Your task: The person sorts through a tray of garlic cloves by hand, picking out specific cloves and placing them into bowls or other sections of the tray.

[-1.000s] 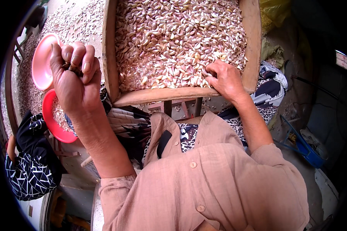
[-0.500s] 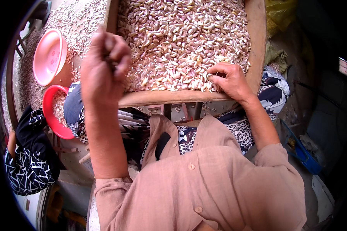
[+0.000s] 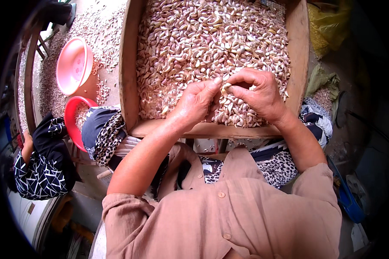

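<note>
A wooden tray full of loose garlic cloves, whitish with pink-purple skins, lies before me. Over its near part my two hands are close together. My right hand pinches a single pale garlic clove between thumb and forefinger. Just left of that clove is the thumb tip of my left hand, whose fingers are curled closed. Whatever those fingers may hold is hidden from view.
Left of the tray are a pink basin and a red basin holding some cloves. More cloves cover the floor there. A co-worker's patterned sleeve shows at far left. Yellow plastic sacking and a blue container lie to the right.
My left hand has come from the tray's left edge rightward, down to the cloves beside my right hand. The right hand still pinches, now with a clove visible. The whole view has shifted slightly.
</note>
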Tool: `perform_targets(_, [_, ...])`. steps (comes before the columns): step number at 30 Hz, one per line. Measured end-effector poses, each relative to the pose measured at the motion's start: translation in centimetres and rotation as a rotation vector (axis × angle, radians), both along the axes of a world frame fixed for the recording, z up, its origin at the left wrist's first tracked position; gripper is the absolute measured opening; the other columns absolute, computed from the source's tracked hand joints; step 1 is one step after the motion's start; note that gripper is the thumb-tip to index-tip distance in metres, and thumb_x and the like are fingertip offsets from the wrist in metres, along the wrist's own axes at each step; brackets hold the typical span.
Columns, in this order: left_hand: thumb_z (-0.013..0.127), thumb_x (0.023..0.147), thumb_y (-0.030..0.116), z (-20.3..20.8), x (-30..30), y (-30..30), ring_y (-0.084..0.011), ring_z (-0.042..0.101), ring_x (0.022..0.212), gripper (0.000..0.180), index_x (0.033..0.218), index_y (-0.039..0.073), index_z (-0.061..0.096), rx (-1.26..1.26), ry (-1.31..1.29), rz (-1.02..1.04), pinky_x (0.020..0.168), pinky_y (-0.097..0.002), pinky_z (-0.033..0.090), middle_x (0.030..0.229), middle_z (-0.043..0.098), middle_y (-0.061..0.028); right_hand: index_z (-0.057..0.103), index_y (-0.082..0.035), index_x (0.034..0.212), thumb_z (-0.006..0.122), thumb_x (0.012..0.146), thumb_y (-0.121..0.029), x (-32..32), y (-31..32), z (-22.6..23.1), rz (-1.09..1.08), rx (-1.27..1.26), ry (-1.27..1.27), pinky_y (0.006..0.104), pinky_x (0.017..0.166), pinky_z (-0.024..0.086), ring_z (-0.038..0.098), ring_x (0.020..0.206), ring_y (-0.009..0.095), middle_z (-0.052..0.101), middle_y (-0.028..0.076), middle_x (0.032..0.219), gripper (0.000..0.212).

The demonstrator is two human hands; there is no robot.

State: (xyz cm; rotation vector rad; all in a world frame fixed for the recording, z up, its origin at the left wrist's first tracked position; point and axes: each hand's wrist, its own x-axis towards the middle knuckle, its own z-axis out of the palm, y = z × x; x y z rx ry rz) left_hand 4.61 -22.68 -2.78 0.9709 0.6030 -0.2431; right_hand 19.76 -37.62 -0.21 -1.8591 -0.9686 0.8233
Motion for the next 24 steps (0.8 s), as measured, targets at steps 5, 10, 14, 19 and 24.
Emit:
perform_targets(5, [0.050,0.110,0.042,-0.9,0.4,-0.9,-0.0088,0.048,0.049,0.043,0.083,0.010,0.055,-0.008,-0.053,-0.020,0.044,-0.0237,0.034,0.065,0.052,0.0002,0.075,-0.003,0.095,0.074,0.081,-0.002,0.7,0.0,-0.1,0.021,0.069,-0.049,0.0309,0.065,0.053,0.070,0.072,0.019,0.071,0.011,0.084,0.014])
perform_targets(10, [0.049,0.111,0.036,-0.7,0.6,-0.8,-0.0084,0.049,0.051,0.036,0.087,0.010,0.055,-0.033,-0.078,-0.041,0.046,-0.0237,0.036,0.068,0.052,0.0003,0.073,-0.005,0.098,0.071,0.081,-0.002,0.5,0.0,-0.4,0.059,0.117,-0.155,0.0343,0.066,0.055,0.072,0.075,0.027,0.070,0.014,0.084,0.017])
perform_targets(14, [0.050,0.110,0.032,-1.2,0.5,-1.1,-0.0079,0.049,0.051,0.033,0.089,0.009,0.056,0.005,-0.107,-0.050,0.046,-0.0233,0.038,0.068,0.052,0.0009,0.073,-0.003,0.102,0.069,0.083,0.000,0.3,0.0,-0.9,0.034,0.066,0.004,0.0316,0.068,0.056,0.072,0.077,0.019,0.073,0.011,0.086,0.020])
perform_targets(19, [0.050,0.110,0.028,-1.8,0.5,-0.8,-0.0066,0.047,0.053,0.029,0.091,0.008,0.058,0.122,-0.138,-0.014,0.047,-0.0229,0.039,0.070,0.053,0.0019,0.073,0.005,0.109,0.066,0.092,0.000,0.1,0.3,-1.2,-0.051,0.107,0.440,0.0267,0.079,0.056,0.068,0.086,0.010,0.074,0.005,0.095,0.019])
perform_targets(24, [0.050,0.110,0.026,-2.7,0.3,-0.9,-0.0048,0.046,0.054,0.027,0.091,0.008,0.058,0.174,-0.189,-0.003,0.047,-0.0222,0.038,0.069,0.052,0.0036,0.074,0.004,0.114,0.067,0.095,-0.001,1.2,0.5,-2.0,0.058,0.064,0.393,0.0237,0.080,0.055,0.067,0.091,0.009,0.074,0.004,0.103,0.021])
